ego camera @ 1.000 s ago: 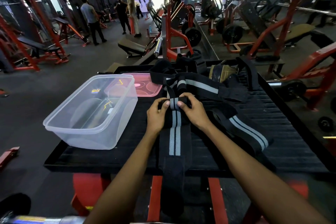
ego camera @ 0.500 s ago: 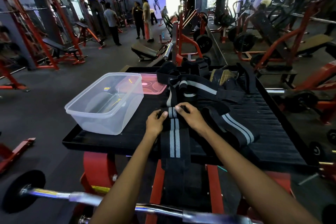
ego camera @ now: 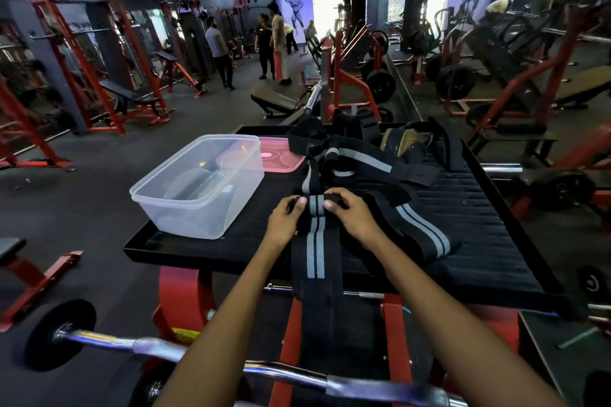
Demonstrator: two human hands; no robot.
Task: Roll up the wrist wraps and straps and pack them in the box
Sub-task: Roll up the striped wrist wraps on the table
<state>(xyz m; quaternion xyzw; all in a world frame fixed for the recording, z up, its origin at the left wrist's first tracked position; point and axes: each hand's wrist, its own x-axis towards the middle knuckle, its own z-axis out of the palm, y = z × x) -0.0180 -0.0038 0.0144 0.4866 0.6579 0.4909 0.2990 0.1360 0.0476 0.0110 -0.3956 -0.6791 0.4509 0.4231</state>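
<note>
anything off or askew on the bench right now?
Mostly the unrolled wraps lie in a tangled heap behind the hands. The wrap being rolled hangs over the platform's near edge. The clear box overhangs the left edge a little. No damage visible.
</note>
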